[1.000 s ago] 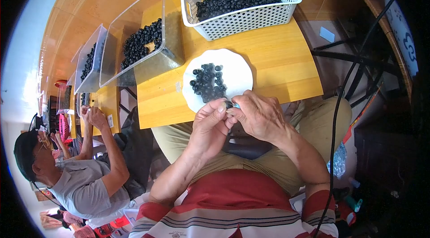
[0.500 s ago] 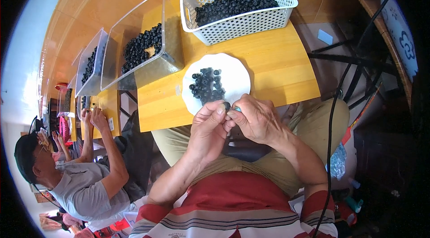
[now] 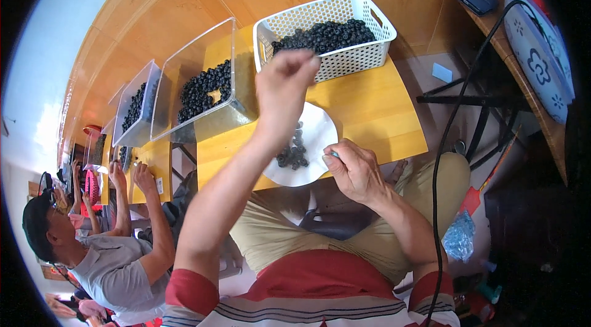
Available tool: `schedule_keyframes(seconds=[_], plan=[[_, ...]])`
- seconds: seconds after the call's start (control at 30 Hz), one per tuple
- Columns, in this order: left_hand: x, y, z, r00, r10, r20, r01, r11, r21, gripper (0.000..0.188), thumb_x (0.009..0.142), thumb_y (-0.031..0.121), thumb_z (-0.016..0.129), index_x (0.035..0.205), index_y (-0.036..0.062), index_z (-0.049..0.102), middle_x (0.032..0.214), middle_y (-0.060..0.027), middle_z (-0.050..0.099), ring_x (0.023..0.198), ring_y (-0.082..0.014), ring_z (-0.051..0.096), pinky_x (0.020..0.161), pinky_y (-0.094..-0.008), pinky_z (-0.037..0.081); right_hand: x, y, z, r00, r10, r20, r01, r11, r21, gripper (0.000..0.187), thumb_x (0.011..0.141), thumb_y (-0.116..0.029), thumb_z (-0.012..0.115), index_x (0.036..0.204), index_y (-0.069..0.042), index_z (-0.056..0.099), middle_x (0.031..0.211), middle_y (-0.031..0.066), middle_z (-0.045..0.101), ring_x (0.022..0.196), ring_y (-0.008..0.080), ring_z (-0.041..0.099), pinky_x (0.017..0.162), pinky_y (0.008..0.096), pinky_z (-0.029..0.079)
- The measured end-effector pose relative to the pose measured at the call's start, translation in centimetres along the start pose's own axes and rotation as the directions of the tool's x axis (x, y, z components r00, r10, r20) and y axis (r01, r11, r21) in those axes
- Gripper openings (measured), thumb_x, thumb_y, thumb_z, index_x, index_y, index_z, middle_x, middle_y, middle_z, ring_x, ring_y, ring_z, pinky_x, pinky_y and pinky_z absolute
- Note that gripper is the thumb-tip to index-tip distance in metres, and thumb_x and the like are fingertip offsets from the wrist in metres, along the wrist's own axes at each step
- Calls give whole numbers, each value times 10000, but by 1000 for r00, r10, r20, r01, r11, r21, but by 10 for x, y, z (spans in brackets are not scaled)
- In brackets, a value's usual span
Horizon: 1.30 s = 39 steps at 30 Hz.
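My left hand (image 3: 284, 81) is raised over the front edge of a white perforated basket (image 3: 351, 68) that contains many small round black pieces (image 3: 338, 35). Its fingers are drawn together and slightly blurred; whatever they may hold does not show. Beside the right rim of a white scalloped plate (image 3: 320, 127), my right hand (image 3: 357, 173) is closed around a small tool with a teal end (image 3: 334, 155), mostly hidden in the fist. Several black pieces with pale centres (image 3: 292, 156) lie on the plate, partly covered by my left forearm.
A clear plastic bin (image 3: 237, 108) of black pieces stands on the wooden table (image 3: 375, 111), left of the basket. Further left, a person in a grey shirt (image 3: 120, 265) works beside another clear bin (image 3: 144, 124). A black cable (image 3: 436, 204) hangs down on my right.
My left hand has left the right hand, where it held a black piece, and risen to the basket. My right hand stays near the plate with the tool. The view has shifted slightly.
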<state>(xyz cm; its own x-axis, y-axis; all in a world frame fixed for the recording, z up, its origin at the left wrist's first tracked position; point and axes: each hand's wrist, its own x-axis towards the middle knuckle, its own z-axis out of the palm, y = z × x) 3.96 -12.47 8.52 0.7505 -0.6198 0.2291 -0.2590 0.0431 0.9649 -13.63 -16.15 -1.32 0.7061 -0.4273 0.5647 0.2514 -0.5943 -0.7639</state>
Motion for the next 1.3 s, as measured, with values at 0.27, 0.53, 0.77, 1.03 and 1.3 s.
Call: schedule_keyframes(seconds=[0.27,0.53,0.77,1.03,1.3], plan=[[36,-11,-10,979,112,173,-163,934,318,239,930,122,754,1095,-49,730,952,-64,734,905,-106,670,786,-250,541,12,-1,-23,999,31,-18,-32,998,-48,164,976,-161,667,978,-1,631,834,152,648,713,343,676,611,421,524],[-41,-37,-65,912,-52,406,-235,746,623,212,858,80,745,1052,-7,742,927,-159,731,863,-287,728,780,-373,572,10,6,-28,999,39,4,-39,999,-19,204,998,-170,645,986,34,645,827,167,657,704,315,664,636,389,509],[-36,-48,-74,833,31,553,-494,493,716,185,825,71,726,1008,39,730,1029,-159,715,998,-367,665,885,-450,533,7,3,-17,997,57,50,-55,998,-38,223,1004,-188,644,994,35,644,836,170,668,725,319,678,641,388,518],[-24,-59,-74,772,-53,633,-568,387,726,195,837,49,647,995,73,757,995,-133,734,1008,-347,672,864,-449,570,7,7,-14,994,80,76,-78,997,-30,250,1015,-208,631,992,41,649,835,174,669,727,321,680,641,389,518],[-31,-48,-70,835,-17,551,-414,641,647,183,821,45,743,1002,25,737,983,-144,705,922,-332,692,798,-410,559,9,8,-16,991,109,82,-109,994,-11,279,1022,-230,621,993,46,647,827,168,664,724,312,676,642,387,517]])
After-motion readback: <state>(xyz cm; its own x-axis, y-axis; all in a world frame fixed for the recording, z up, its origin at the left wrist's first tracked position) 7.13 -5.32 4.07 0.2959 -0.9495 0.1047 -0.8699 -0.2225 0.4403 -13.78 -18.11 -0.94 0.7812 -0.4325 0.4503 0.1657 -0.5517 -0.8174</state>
